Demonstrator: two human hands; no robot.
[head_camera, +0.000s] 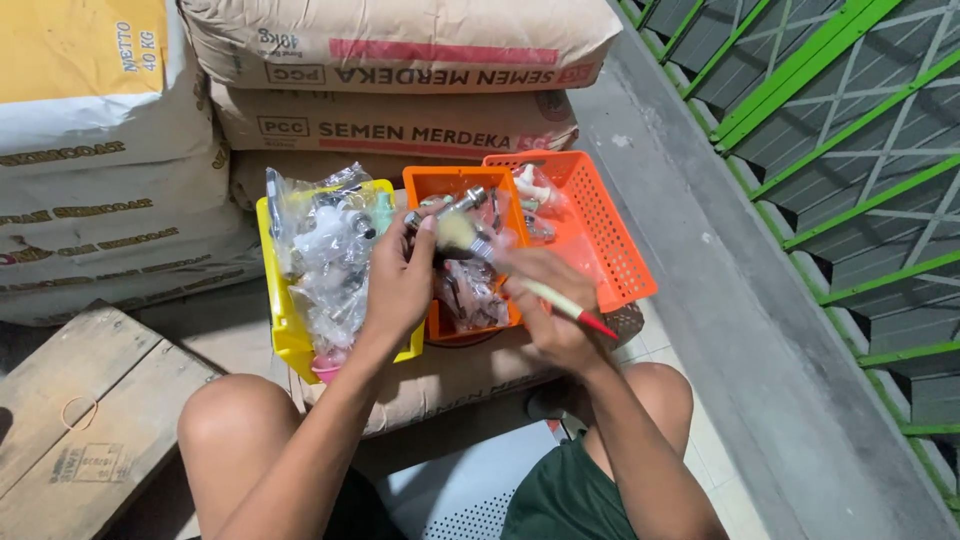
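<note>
A small metal fitting (447, 207) is pinched in the left hand (397, 280) over the orange bin (425, 185). A brush (520, 275) is gripped by the closed right hand (550, 310), bristles touching the fitting. Light strokes with the fitting steadied seem best.

right hand (550, 305): motion-blurred, hides brush handle middle | orange bin (430, 185): contents partly behind both hands | yellow bin (283, 330): bagged parts too small to identify | cement sacks (400, 40): cut off at top edge
</note>
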